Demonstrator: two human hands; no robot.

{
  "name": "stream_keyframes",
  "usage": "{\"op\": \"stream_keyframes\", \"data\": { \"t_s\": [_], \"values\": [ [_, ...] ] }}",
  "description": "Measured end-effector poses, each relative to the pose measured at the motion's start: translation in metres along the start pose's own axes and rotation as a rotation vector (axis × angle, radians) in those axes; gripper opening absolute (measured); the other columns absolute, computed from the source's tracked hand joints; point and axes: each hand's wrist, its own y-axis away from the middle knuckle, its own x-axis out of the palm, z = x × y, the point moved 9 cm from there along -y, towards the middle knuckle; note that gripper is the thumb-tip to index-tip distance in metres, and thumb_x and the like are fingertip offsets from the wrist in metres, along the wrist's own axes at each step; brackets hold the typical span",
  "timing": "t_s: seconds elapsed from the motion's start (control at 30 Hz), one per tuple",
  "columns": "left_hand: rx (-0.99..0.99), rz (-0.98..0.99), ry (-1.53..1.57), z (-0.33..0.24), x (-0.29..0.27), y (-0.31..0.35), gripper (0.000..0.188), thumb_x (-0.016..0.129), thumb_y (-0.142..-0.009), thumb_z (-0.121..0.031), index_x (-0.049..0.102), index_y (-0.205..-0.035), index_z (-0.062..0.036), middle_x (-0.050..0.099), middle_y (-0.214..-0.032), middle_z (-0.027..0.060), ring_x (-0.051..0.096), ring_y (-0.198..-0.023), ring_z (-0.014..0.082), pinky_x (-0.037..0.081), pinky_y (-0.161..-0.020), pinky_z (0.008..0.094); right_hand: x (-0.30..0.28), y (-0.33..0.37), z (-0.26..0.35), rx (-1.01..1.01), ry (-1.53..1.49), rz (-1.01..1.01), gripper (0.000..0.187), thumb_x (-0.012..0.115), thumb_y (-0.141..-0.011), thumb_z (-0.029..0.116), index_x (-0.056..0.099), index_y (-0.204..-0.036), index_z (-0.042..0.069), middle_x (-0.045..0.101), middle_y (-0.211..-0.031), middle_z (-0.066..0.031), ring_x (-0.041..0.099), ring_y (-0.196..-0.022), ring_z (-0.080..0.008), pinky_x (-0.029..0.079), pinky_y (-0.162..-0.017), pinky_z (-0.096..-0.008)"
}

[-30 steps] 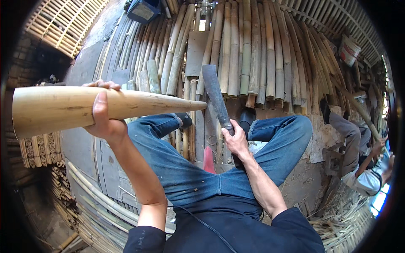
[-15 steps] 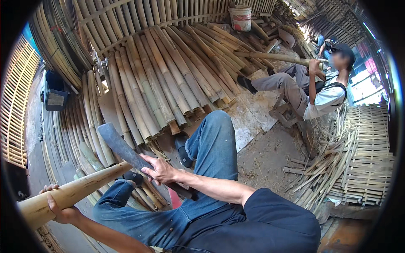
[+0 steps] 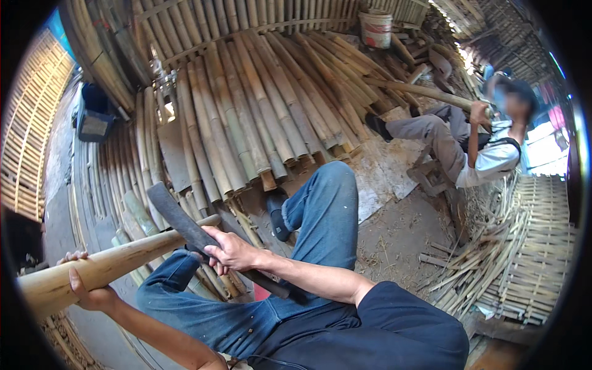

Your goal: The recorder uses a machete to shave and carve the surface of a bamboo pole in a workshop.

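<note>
A floor of laid bamboo poles fills most of the view, fanned out side by side toward a bamboo wall at the top. Woven bamboo panels stand at the far left, and another panel lies at the right beside a heap of split strips. A second person sits at the upper right with a pole of their own; a white bucket stands behind.

The seated worker, in blue jeans, holds a thick pale pole that runs from the lower left edge up toward the knees, its far end just beside the blade. The left hand is wrapped under and around the pole, fingers closed on it. The right hand is clenched on the handle of a long dark machete, whose blade lies slanted across the top of the pole near its end, seemingly touching it.

The step in hand looks like setting the blade to the pole's end, to trim or split it. The next move probably calls for a steady left-hand hold, the blade lined up with the grain, and the legs kept clear of the edge.
</note>
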Motion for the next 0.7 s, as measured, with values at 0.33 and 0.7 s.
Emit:
{"op": "stream_keyframes", "data": {
  "t_s": [0.33,0.7],
  "values": [
    [0.028,-0.032,-0.071,-0.011,0.002,0.008,0.046,0.059,-0.079,-0.020,0.049,-0.116,0.0046,0.053,-0.099,0.0163,0.055,-0.091,0.0262,0.047,-0.088,0.0383,0.008,-0.005,-0.065,0.104,-0.032,-0.033,0.055,0.045,-0.104,0.013,0.025,-0.156,0.015,0.067,-0.101,-0.0116,0.070,-0.069,-0.0157,0.061,-0.062,-0.0291],
    [0.022,-0.005,0.045,-0.011,-0.013,0.009,0.048,0.061,-0.076,-0.019,0.049,-0.116,0.0041,0.052,-0.099,0.0171,0.054,-0.091,0.0270,0.049,-0.086,0.0418,0.004,0.008,-0.062,0.317,-0.062,-0.072,0.072,0.058,-0.095,0.002,0.020,-0.156,0.009,0.067,-0.089,-0.0122,0.067,-0.055,-0.0181,0.058,-0.048,-0.0293]
  ]
}}
